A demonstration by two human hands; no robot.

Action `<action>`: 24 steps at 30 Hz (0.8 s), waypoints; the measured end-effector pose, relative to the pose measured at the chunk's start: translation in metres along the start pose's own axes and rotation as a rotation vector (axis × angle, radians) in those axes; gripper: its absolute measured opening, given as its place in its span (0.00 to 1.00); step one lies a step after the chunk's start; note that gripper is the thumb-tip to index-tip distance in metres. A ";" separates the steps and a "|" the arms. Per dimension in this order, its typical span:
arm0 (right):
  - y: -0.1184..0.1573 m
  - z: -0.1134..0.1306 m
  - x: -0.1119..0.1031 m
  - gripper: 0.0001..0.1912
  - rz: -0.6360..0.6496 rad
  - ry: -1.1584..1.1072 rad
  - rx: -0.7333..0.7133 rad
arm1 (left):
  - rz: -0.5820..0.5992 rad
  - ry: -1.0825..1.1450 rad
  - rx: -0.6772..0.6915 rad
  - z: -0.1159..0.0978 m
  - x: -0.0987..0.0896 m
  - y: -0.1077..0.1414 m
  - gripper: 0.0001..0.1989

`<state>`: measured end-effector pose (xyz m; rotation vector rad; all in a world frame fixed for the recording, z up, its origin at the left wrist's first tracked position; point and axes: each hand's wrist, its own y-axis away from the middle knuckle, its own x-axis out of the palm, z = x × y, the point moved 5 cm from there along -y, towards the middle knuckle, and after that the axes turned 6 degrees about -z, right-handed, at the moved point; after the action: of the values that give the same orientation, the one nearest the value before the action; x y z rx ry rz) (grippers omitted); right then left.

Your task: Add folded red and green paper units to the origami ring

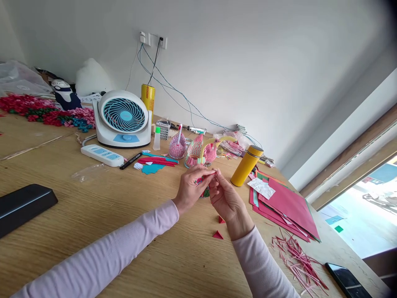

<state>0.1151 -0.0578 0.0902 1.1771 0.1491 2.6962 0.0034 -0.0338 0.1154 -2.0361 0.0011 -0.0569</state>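
Note:
Above the middle of the table, my left hand [192, 186] and my right hand [228, 196] meet at the fingertips. Both are closed in a pinch on a small red paper piece [214, 172], mostly covered by the fingers. Partly hidden behind my hands stands a multicoloured object of folded paper [205, 193]. Below my right hand lies a folded red paper triangle [218, 235], with a second red triangle [221, 219] partly behind the wrist. Farther back stand folded-paper swans, among them a pink and white one [177, 145].
A white fan [124, 118], a power strip [102, 155] and a glue bottle [156, 140] stand left of centre. On the right are a yellow flask [246, 166], red paper sheets [288, 203], thin paper strips [297, 260] and a phone [347, 280]. A black object [26, 207] lies far left.

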 end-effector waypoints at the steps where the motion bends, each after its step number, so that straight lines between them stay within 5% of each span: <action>1: 0.001 -0.003 0.001 0.05 -0.014 -0.025 0.009 | 0.000 -0.004 0.002 0.000 0.000 0.000 0.06; 7: 0.007 -0.004 0.005 0.03 -0.070 -0.127 -0.003 | 0.004 -0.033 -0.009 -0.002 0.000 0.001 0.05; 11: 0.008 0.001 0.010 0.04 0.014 -0.125 0.029 | 0.045 -0.059 -0.037 -0.002 0.000 0.001 0.03; 24: 0.010 0.001 0.011 0.06 0.082 -0.093 0.025 | 0.103 -0.209 0.146 -0.009 0.000 0.001 0.03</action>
<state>0.1070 -0.0650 0.1006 1.3407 0.1243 2.7100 0.0032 -0.0423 0.1188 -1.8850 -0.0283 0.2143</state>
